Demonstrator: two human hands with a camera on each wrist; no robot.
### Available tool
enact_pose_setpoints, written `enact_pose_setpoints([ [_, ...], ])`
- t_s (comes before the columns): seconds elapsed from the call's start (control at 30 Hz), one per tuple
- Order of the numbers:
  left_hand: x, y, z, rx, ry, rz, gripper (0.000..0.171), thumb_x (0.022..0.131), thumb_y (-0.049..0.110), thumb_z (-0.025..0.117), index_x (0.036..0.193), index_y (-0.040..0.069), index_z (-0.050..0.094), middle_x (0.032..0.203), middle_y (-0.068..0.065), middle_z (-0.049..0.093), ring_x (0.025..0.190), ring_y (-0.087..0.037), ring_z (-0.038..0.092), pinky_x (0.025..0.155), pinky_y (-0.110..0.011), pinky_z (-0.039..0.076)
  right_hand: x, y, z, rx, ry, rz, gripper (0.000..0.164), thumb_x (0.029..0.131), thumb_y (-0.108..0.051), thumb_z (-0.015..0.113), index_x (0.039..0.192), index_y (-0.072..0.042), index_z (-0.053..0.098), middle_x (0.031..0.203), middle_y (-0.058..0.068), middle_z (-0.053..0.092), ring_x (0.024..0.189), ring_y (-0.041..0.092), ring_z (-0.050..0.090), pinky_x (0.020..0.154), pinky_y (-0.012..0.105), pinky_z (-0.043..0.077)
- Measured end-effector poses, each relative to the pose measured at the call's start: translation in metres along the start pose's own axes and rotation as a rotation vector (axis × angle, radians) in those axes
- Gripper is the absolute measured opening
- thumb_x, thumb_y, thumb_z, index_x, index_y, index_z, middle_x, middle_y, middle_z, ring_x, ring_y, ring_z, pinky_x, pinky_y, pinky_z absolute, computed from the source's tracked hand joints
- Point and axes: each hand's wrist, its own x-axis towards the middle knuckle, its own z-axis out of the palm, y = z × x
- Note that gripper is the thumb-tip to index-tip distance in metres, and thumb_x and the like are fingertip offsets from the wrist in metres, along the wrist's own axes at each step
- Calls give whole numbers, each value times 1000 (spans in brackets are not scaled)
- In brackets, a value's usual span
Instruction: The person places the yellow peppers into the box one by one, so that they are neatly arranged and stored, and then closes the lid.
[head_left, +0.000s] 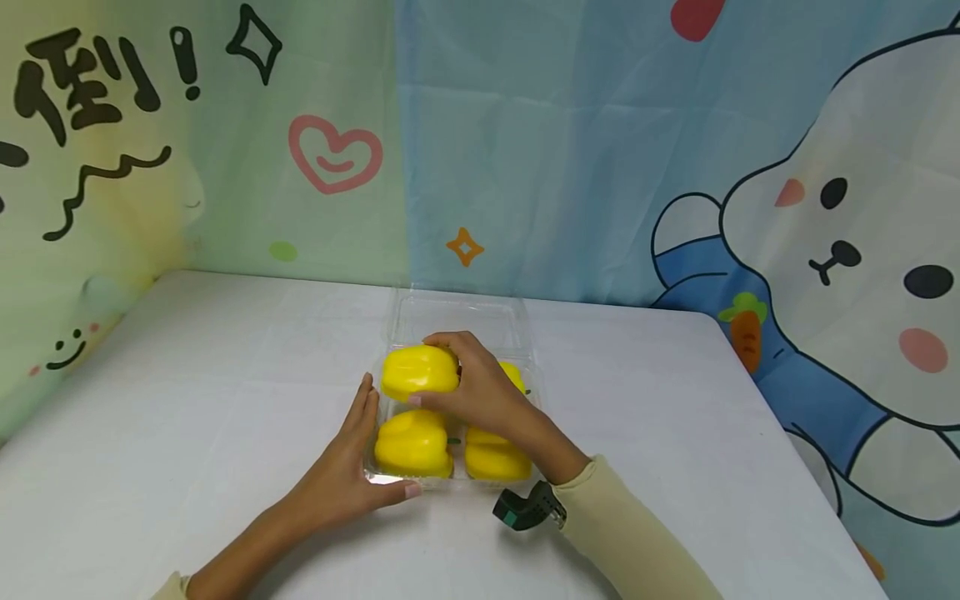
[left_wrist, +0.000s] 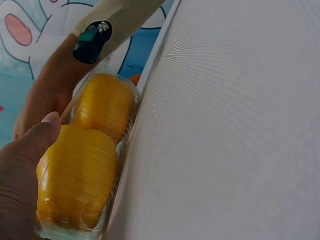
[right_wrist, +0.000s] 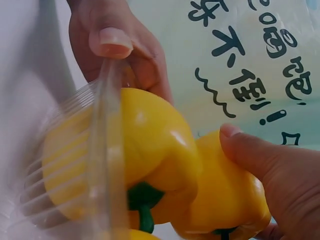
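A clear plastic box [head_left: 371,476] stands on the table with yellow bell peppers in it. My right hand [head_left: 480,379] grips the back-left bell pepper [head_left: 418,371], thumb on its near side and fingers on its far side. In the right wrist view my right thumb [right_wrist: 250,155] lies against this pepper [right_wrist: 220,190]. With fairly straight fingers, my left hand [head_left: 352,462] rests along the box's left side, its thumb at the front rim. A front-left pepper [head_left: 412,446] and front-right pepper [head_left: 497,457] sit in the box; the back-right pepper [head_left: 513,375] is partly hidden by my right hand.
The box's transparent lid [head_left: 459,323] lies folded back behind it on the white table [head_left: 187,417]. A printed cartoon curtain [head_left: 540,167] hangs behind the table. A dark wrist camera [head_left: 527,507] is strapped under my right wrist.
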Motion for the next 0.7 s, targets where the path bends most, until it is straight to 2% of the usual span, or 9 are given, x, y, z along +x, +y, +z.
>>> enact_pose_setpoints([
  [0.3, 0, 0, 0, -13, 2, 12, 124, 73, 54, 80, 153, -5, 7, 162, -6, -13, 146, -34, 5, 109, -57, 24, 1, 1, 2, -99, -33, 12, 75, 80, -43, 79, 142, -19, 45, 135, 1, 46, 103, 17, 52, 88, 36, 49],
  [0.4, 0, 1, -1, -20, -2, 2, 124, 73, 55, 80, 153, -5, 7, 162, -6, -14, 146, -33, 4, 109, -57, 23, 1, 0, 2, -137, -57, 1, 74, 82, -44, 77, 143, -17, 44, 137, 4, 45, 109, 18, 52, 93, 37, 48],
  [0.53, 0, 1, -1, -20, -4, -7, 124, 72, 54, 81, 153, -4, 8, 162, -5, -14, 146, -32, 4, 109, -57, 23, 1, -1, 1, -177, -71, -18, 65, 87, -39, 74, 141, -13, 50, 138, 7, 44, 119, 20, 50, 100, 39, 43],
  [0.7, 0, 0, -1, -15, 2, 2, 124, 72, 55, 80, 153, -5, 8, 162, -6, -13, 146, -34, 5, 108, -58, 24, 1, -2, 1, -181, -78, -40, 55, 90, -31, 72, 137, -10, 55, 133, 7, 47, 116, 20, 52, 99, 36, 45],
])
